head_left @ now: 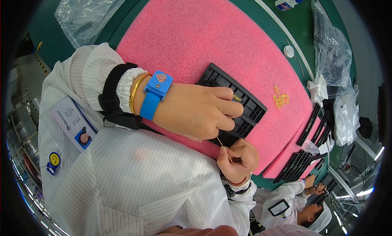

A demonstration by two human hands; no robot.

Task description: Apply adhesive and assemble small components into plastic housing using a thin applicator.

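Note:
My left hand [196, 109], with a blue strap and a gold bangle at the wrist, lies over a black ribbed plastic part [249, 107]. Its fingers are curled and closed; their tips and whatever they grip are hidden. A small yellow piece [237, 98] shows on the part beside the knuckles. My right hand [241, 156] is closed at the part's near edge, pinching a thin wooden stick [221, 142] between thumb and fingers. The stick's upper end reaches the underside of my left hand. On the pink foam mat [196, 27], small yellow pieces [280, 99] lie in a loose pile.
More black ribbed parts [295, 166] rest on pink foam at the right. Beyond the mat are a white bottle with a blue cap [290, 2], a small round white container [288, 51] and clear plastic bags [332, 52]. A co-worker [292, 205] sits at lower right.

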